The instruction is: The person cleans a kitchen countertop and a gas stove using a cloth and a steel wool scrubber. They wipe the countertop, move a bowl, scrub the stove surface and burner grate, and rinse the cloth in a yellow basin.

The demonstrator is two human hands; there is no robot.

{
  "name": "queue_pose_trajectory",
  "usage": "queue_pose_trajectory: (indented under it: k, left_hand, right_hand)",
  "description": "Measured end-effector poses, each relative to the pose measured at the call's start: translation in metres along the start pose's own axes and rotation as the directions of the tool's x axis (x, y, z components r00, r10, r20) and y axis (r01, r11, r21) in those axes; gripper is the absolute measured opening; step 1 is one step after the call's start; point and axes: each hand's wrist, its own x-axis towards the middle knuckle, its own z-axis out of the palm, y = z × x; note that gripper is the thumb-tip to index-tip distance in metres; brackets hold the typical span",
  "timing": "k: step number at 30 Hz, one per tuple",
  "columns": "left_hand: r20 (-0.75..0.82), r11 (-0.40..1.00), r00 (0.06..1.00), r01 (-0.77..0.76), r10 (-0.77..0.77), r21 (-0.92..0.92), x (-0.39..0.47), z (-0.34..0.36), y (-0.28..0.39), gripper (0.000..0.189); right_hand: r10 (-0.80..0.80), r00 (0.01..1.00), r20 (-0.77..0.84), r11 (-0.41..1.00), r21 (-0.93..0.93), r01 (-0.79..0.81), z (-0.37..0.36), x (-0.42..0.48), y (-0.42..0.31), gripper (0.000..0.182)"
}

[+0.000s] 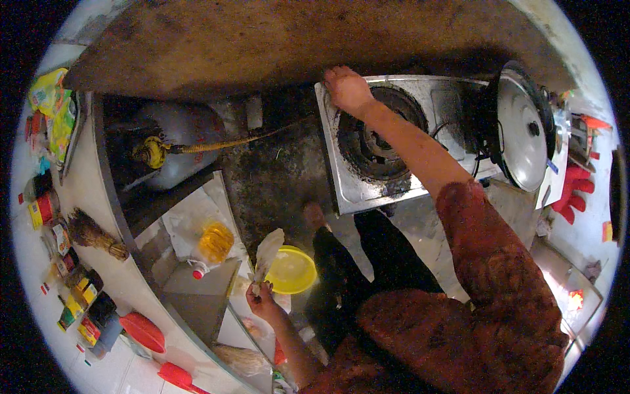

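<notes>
My right hand (348,91) is at the far left corner of a stainless-steel gas stove (362,197). Its fingers curl over the rim, and the fingertips are partly hidden. Under my forearm lies the sooty round burner (354,152), with dark grime around it. Lower down, my left hand (261,300) pinches the bottom of a pale, limp sheet (269,251), which could be cloth or paper. That sheet stands up from the fingers and overlaps the left rim of a yellow plastic basin (293,271).
A gas cylinder (197,138) with a yellow-corded hose (221,145) stands under the counter (142,276). An oil bottle (216,241) is on a lower shelf. At right, a lidded wok (524,128) sits on the stove. Seasoning packages (81,295) and a brush (98,234) line the counter.
</notes>
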Motion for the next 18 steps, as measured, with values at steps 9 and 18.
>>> queue_pose_trajectory:
  k: [9, 18]
  left_hand:
    - [-0.003, 0.999, 0.999, 0.039, -0.039, 0.0, -0.001, 0.003, 0.005, 0.03]
    - [-0.012, 1.0, 1.0, 0.022, -0.022, 0.016, 0.011, -0.004, -0.003, 0.026]
  right_hand:
    - [-0.072, 0.99, -0.118, 0.997, 0.025, 0.075, 0.016, 0.004, -0.017, 0.01]
    - [-0.206, 0.962, -0.181, 0.974, 0.053, 0.219, 0.023, -0.022, -0.037, 0.013]
